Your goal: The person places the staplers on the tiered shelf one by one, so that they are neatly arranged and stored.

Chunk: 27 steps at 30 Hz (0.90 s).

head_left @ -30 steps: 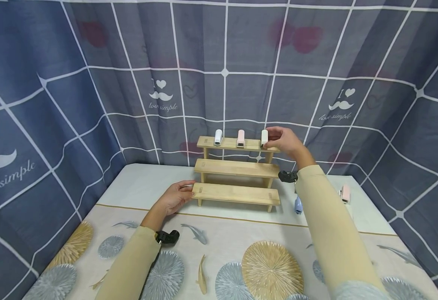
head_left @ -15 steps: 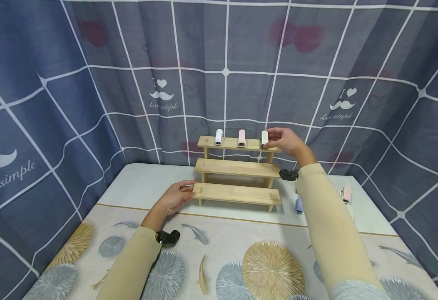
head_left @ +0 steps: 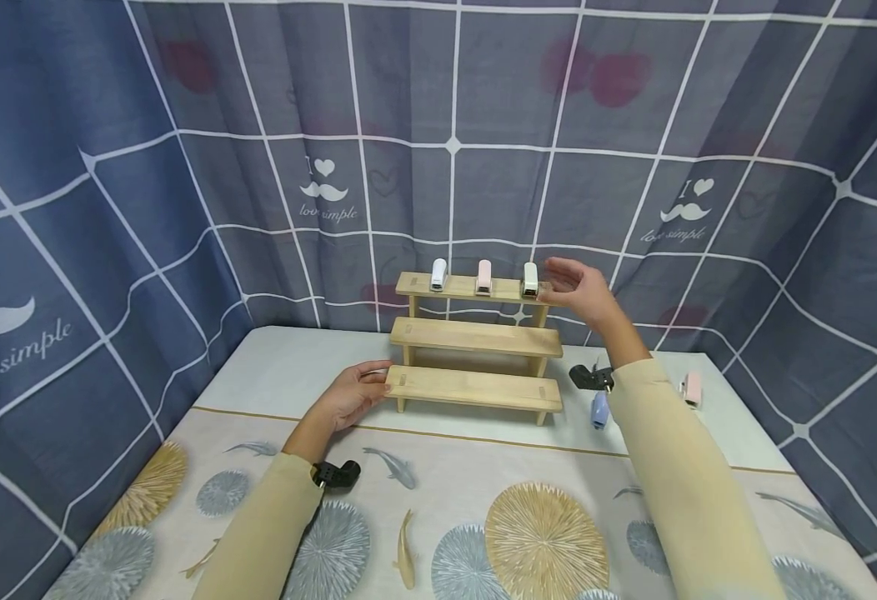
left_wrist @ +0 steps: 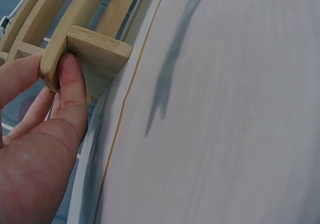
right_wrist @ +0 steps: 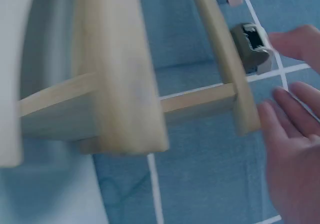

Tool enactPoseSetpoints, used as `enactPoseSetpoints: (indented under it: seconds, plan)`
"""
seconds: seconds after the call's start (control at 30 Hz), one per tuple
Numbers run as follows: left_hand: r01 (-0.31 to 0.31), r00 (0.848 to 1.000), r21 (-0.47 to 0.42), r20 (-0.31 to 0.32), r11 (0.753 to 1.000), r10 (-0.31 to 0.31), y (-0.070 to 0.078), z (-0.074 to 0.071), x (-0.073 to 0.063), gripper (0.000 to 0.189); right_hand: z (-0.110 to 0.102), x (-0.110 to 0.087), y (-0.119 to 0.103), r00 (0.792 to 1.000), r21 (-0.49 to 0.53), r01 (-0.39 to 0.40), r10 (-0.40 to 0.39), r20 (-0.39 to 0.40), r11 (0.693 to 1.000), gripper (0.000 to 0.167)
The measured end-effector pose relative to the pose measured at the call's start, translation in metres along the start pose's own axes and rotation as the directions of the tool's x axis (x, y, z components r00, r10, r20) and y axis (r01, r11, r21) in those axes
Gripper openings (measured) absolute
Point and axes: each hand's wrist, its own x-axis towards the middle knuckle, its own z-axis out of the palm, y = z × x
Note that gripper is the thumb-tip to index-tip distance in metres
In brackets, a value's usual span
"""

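A three-tier wooden display stand (head_left: 476, 335) stands on the table. My left hand (head_left: 348, 397) pinches the left end of its lowest board; the left wrist view shows the thumb (left_wrist: 72, 86) under that board. On the top board sit three small staplers: a white one (head_left: 438, 275), a pink one (head_left: 484, 277) and a cream one (head_left: 530, 279) at the right end. Just right of the cream stapler is my right hand (head_left: 583, 289), fingers spread and holding nothing. In the right wrist view the thumb and fingers hover around the cream stapler (right_wrist: 251, 49), a small gap away.
A blue stapler (head_left: 599, 411) lies on the table right of the stand, partly beside the right wrist's camera. Further right is another pink stapler (head_left: 691, 388). A grid-patterned curtain (head_left: 378, 192) hangs behind and around the table. The tablecloth (head_left: 438, 467) has a fish-and-disc print.
My right hand has let go of the cream stapler and drawn slightly right, leaving it on the top board. The left hand has kept its hold on the lowest board.
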Motion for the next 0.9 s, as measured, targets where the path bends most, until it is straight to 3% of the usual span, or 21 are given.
enactPoseSetpoints:
  seconds: [0.13, 0.23, 0.57, 0.9]
  plan:
    - [0.003, 1.000, -0.006, -0.009, 1.000, -0.003, -0.001, 0.000, 0.001, 0.063, 0.000, -0.020, 0.023, 0.990, 0.039, 0.072, -0.067, -0.126, 0.997, 0.072]
    - [-0.004, 1.000, -0.002, -0.007, 1.000, 0.004, -0.001, 0.000, 0.002, 0.063, 0.000, -0.040, 0.033, 0.981, 0.056, 0.100, -0.089, -0.172, 0.993, 0.068]
    - [-0.012, 1.000, -0.014, -0.003, 1.000, 0.011, -0.005, -0.002, 0.004, 0.062, -0.003, -0.102, 0.059, 0.961, -0.016, 0.138, -0.138, -0.238, 0.990, 0.062]
    - [-0.001, 1.000, -0.015, -0.008, 1.000, 0.001, -0.004, -0.002, 0.003, 0.062, -0.023, -0.161, 0.081, 0.938, -0.063, 0.153, -0.165, -0.305, 0.986, 0.056]
